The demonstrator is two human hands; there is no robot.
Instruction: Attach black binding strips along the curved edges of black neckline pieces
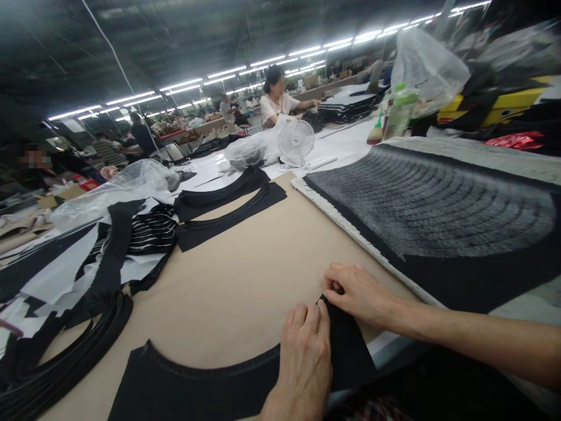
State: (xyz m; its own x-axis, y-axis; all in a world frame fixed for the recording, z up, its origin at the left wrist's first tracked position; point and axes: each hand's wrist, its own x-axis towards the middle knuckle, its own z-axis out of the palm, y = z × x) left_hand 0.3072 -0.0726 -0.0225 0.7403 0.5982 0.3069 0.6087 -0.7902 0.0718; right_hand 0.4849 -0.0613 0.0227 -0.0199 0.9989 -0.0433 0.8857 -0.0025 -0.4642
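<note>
A black fabric piece (197,389) with a curved, folded edge lies at the near side of the tan board (245,280). My left hand (307,351) rests on its right part, fingers bent and pressed down near the corner. My right hand (350,289) pinches the tip of that corner between thumb and forefinger, close beside the left fingertips. Farther back on the board lie more black curved pieces (232,225), overlapping each other. To the right, a black sheet with rows of grey, scale-like marks (460,204) covers a white padded surface.
Black strips (87,362) and striped fabric (151,228) are heaped at left. A small white fan (295,142), a green-lidded bottle (401,114) and a clear plastic bag (425,70) stand beyond the board. A co-worker (278,96) is behind the fan, near stacked fabric (348,108).
</note>
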